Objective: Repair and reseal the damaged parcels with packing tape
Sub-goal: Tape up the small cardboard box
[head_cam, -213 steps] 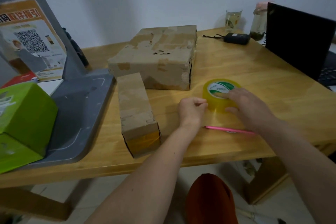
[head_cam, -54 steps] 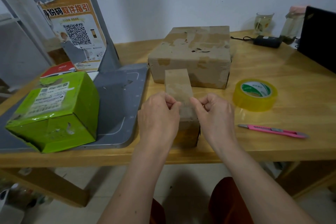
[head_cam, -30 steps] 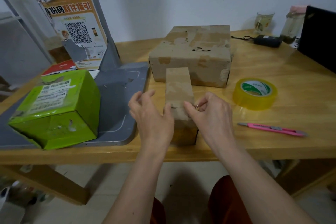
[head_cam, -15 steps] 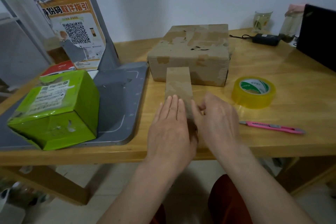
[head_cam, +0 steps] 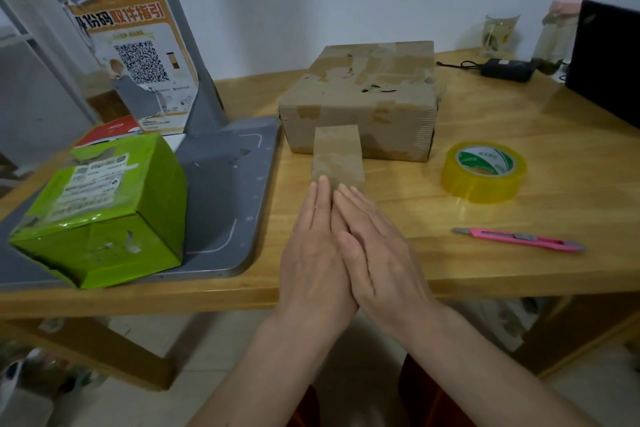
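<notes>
Both hands lie flat, palms down, fingers straight and pointing toward 12 o'clock; the left hand (head_cam: 313, 253) sits at 9 o'clock of the right hand (head_cam: 377, 256), their inner edges touching; the right overlaps the left slightly; bare forearms run back toward 6 o'clock.

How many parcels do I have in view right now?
3: a green box on the grey tray at left, a large brown box at the back, and a narrow brown box under both hands. None other visible.
</notes>
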### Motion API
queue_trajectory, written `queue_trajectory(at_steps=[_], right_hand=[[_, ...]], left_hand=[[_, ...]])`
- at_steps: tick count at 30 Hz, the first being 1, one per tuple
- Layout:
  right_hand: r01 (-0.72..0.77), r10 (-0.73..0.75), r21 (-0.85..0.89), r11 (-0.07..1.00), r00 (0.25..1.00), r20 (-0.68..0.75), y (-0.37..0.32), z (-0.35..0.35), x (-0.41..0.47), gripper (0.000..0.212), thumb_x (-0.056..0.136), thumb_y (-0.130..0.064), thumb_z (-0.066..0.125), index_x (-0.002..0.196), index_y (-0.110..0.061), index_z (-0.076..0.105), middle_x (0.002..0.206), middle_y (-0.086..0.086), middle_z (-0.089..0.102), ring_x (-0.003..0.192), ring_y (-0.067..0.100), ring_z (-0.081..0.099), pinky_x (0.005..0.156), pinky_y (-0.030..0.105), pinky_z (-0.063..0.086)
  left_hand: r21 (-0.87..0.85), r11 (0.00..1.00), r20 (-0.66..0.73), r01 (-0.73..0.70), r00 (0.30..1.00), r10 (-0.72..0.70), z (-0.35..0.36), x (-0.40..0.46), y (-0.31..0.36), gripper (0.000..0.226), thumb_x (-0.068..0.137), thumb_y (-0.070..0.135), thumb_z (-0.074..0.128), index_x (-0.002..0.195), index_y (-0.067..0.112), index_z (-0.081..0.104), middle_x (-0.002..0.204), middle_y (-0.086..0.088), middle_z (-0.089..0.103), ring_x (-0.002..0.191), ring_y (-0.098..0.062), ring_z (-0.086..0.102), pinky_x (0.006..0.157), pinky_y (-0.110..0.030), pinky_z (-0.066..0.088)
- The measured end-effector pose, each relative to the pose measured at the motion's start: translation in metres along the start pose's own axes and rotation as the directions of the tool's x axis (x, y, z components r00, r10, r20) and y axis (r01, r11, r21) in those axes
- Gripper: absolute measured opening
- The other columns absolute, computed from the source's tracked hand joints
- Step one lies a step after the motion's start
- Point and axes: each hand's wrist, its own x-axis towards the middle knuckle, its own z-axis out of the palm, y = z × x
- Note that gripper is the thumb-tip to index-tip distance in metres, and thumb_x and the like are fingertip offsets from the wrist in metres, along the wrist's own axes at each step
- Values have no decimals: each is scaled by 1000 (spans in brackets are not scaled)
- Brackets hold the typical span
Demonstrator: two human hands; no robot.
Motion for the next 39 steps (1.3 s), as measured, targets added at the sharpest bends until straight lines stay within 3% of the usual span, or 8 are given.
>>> queue_trajectory(at_steps=[5, 9, 11, 17, 22, 27, 35, 39], right_hand=[[-153, 143, 147, 977, 987, 73, -2, 4, -3, 63, 100, -49, 14, 150, -12, 25, 158, -3, 19, 145, 1, 11, 119, 24, 13], [-463, 402, 385, 798, 886, 232, 0, -9, -5, 65, 93, -60, 24, 149, -35, 3, 144, -38, 11, 126, -31, 8, 108, 1, 12], [-470, 420, 370, 802, 883, 210, 3, -13, -3, 68, 92, -61, 25, 151, -34, 4, 144, -37, 13, 124, -33, 8, 101, -6, 11], [-367, 346, 363, 857, 930, 124, 7, -1, -6, 61, 98, -43, 29, 151, -27, 5, 161, -8, 10, 144, -3, 10, 120, 34, 17], [-501, 466, 348, 792, 865, 186, 6, -14, 3, 66, 98, -47, 37, 151, -36, 1, 152, -15, 29, 132, -5, 29, 113, 30, 31], [-529, 545, 374, 762, 835, 71, 3, -3, 6, 49, 102, -38, 31, 150, -30, 23, 145, -13, 39, 129, -2, 35, 108, 24, 32], [-561, 663, 633, 534, 742, 99, 3, -14, 13, 36, 103, -36, 29, 128, -32, 54, 106, -27, 55, 99, -13, 49, 80, 6, 40], [-554, 590, 419, 719, 806, 53, 27, -36, 8, 38, 103, -32, 31, 123, -20, 62, 120, -8, 63, 113, 1, 53, 93, 13, 38]], left_hand=[[-187, 967, 66, 171, 985, -162, 0, -2, 2, 75, 101, 33, 47, 156, 15, -1, 162, -10, -17, 151, -20, 1, 116, -22, 11], [-353, 905, 27, 237, 969, -244, 1, -6, -5, 93, 89, 39, 65, 155, 24, 1, 160, 5, 18, 140, -8, 30, 112, -24, 32], [-464, 847, 33, 261, 960, -278, 5, -9, -8, 89, 83, 37, 72, 152, 28, 16, 140, 22, 37, 122, 5, 41, 99, -13, 41], [-551, 767, 198, 329, 944, -263, 25, -20, -12, 59, 84, 31, 73, 136, 26, 45, 115, 15, 60, 106, -4, 59, 90, -26, 54], [-631, 672, 329, 388, 918, -221, 14, -15, -21, 53, 84, 31, 72, 129, 40, 45, 114, 22, 60, 108, 3, 56, 84, -10, 46], [-629, 703, 279, 331, 941, -194, 19, -15, -7, 89, 77, 34, 78, 147, 34, 24, 130, 20, 51, 120, 0, 50, 98, -25, 50], [-666, 592, 456, 454, 876, -158, 7, -13, -14, 63, 83, 35, 73, 136, 36, 39, 129, 20, 54, 119, 1, 51, 97, -16, 43], [-570, 689, 254, 448, 894, -370, 2, -18, -3, 88, 83, 41, 71, 149, 39, 13, 159, 13, 16, 146, -9, 18, 118, -33, 25]])
